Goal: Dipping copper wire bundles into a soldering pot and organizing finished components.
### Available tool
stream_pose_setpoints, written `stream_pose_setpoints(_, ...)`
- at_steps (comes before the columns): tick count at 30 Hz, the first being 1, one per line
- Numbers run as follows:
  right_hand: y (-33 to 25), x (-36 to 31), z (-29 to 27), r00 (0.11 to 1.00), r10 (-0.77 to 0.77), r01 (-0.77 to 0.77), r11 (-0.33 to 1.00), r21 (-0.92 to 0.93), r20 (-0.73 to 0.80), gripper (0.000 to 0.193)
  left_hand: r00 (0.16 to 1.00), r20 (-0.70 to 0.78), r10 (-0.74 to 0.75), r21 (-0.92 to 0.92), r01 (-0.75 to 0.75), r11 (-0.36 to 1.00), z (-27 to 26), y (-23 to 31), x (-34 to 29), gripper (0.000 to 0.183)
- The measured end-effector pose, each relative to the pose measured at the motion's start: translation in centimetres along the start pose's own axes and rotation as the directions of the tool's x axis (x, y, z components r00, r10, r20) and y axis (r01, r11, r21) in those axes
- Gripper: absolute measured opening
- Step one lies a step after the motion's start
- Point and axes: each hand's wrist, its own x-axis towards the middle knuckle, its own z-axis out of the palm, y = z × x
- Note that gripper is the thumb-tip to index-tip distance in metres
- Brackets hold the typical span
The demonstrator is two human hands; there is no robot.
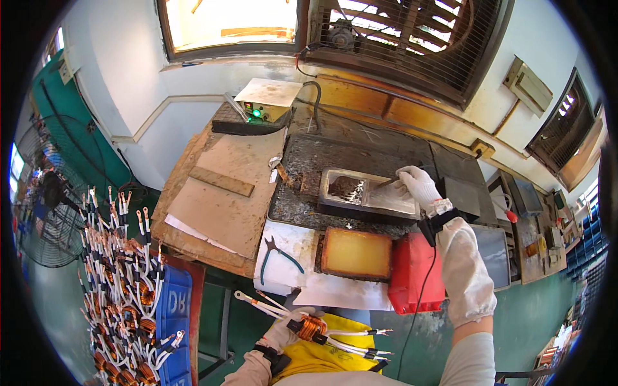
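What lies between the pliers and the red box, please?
The head view shows a rectangular tray with yellow contents between the pliers and the red box.

left hand (278,334): partly behind coil (311,329) | blue crate (174,321): cut off below

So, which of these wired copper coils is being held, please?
The coil in the left hand; the other coils are heaped at the picture's lower left.
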Motion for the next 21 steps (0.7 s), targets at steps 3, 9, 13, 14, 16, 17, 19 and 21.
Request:
stream_pose_setpoints(3,0.3,-0.8,-1.4,0.999,0.033,-0.033,0.999,-0.001,-0.016,0.027,0.999,-0.031,0.016,0.056,-0.015,0.998,0.2,-0.1,0.1,0.042)
stream_pose_setpoints(9,1.4,-2.1,-3.5,0.994,0.076,-0.075,0.997,0.023,-0.074,0.029,0.994,-0.108,0.001,-0.026,-0.004,1.000,1.1,0.1,0.3,0.026)
stream_pose_setpoints(13,2.0,-2.7,-4.8,0.990,0.104,-0.102,0.994,0.033,-0.090,0.029,0.966,-0.259,-0.005,0.027,0.012,1.000,0.0,-0.1,1.1,0.024)
stream_pose_setpoints(14,2.1,-2.9,-5.2,0.988,0.114,-0.112,0.993,0.021,-0.100,0.029,0.936,-0.352,-0.026,0.054,0.048,0.997,0.1,-0.1,1.4,0.024)
stream_pose_setpoints(16,2.5,-3.2,-5.9,0.986,0.121,-0.121,0.993,0.011,-0.117,0.029,0.952,-0.304,-0.047,0.017,0.055,0.998,0.2,0.0,1.3,0.024)
stream_pose_setpoints(17,2.5,-3.3,-6.1,0.984,0.124,-0.125,0.992,0.001,-0.128,0.029,0.965,-0.254,-0.062,-0.020,0.058,0.998,0.5,0.1,1.1,0.024)
stream_pose_setpoints(19,2.7,-3.5,-6.4,0.981,0.138,-0.138,0.990,0.016,-0.135,0.029,0.969,-0.242,-0.057,-0.005,0.057,0.998,-1.6,-0.3,1.5,0.024)
stream_pose_setpoints(21,2.8,-3.8,-6.8,0.977,0.156,-0.153,0.988,0.029,-0.146,0.028,0.972,-0.228,-0.057,0.010,0.061,0.998,-1.7,-0.3,1.7,0.024)
